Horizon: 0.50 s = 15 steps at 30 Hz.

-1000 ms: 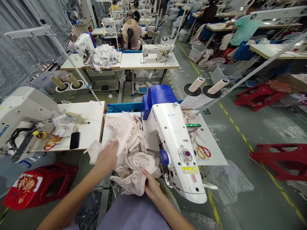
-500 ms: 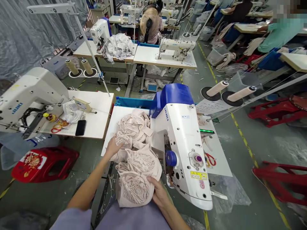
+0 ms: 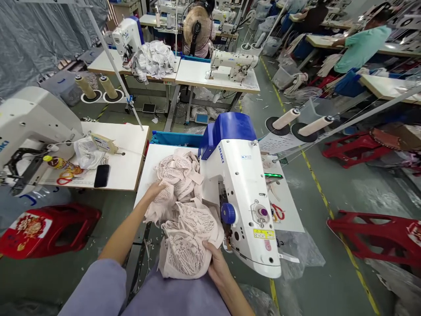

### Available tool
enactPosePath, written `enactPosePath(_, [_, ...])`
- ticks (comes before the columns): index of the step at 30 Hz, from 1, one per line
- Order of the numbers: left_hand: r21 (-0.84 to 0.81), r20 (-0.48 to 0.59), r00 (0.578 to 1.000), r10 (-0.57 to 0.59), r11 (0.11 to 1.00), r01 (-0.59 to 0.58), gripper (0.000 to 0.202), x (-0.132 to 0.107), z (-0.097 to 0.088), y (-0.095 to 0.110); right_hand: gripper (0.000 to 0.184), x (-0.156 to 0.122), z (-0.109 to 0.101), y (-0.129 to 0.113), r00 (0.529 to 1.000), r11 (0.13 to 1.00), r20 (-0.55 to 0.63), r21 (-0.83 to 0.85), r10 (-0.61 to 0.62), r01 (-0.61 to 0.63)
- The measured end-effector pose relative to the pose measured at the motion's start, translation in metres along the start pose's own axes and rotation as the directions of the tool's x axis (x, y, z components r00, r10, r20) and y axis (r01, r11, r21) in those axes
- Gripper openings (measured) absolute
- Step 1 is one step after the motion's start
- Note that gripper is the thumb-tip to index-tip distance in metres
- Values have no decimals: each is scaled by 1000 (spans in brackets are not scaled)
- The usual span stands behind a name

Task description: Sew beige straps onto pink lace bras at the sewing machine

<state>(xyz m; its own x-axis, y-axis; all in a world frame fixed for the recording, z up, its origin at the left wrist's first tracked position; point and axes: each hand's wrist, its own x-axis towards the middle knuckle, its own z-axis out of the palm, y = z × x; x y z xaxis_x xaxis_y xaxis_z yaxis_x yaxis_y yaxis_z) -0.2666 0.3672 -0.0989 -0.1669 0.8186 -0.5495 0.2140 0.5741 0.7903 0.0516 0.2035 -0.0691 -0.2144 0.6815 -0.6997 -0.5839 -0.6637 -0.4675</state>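
A heap of pale pink lace bra pieces (image 3: 179, 177) lies on the white sewing table (image 3: 151, 164), left of a white and blue sewing machine (image 3: 241, 193). My left hand (image 3: 153, 193) rests on the near left side of the heap, fingers curled into the lace. My right hand (image 3: 215, 262) grips the lower edge of a lace bra (image 3: 189, 245) that hangs over the table's near edge onto my lap.
Red-handled scissors (image 3: 278, 213) lie right of the machine. The left table carries a phone (image 3: 101, 175), a bottle, a plastic bag and another machine (image 3: 31, 125). Red stools (image 3: 46, 230) (image 3: 378, 235) stand on both sides. Thread cones (image 3: 297, 123) and other workers sit beyond.
My left hand dropped the piece it carried onto the heap and now rests there. My right hand pulled the lace bra nearer my lap. The camera shifted slightly.
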Motion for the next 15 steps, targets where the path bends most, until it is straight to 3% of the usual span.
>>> enactPosePath(3, [-163,115,992,54,986,-35,68,-32,-24,13,82,4,2,-1,1000,1000,-23,2,-8,8])
enactPosePath(7, [-319,245,962,123,947,-40,80,-110,-37,29,72,10,15,-2,999,1000,-50,-20,23,-24])
enactPosePath(9, [-281,378,910,172,958,-64,69,-151,-26,37,68,11,21,1,999,999,-32,-37,22,-23])
enactPosePath(11, [-117,560,793,239,971,-210,48,-181,-2,44,66,11,24,5,999,999,30,-45,20,-19])
enactPosePath(12, [-10,600,763,242,955,-295,38,-191,12,46,66,11,25,7,997,999,72,-47,30,-27])
enactPosePath(13, [117,604,766,220,926,-358,32,-199,26,46,66,10,25,9,993,998,111,-51,47,-41])
enactPosePath(15, [365,540,827,158,841,-399,27,-208,50,44,69,9,26,11,984,995,163,-75,75,-63])
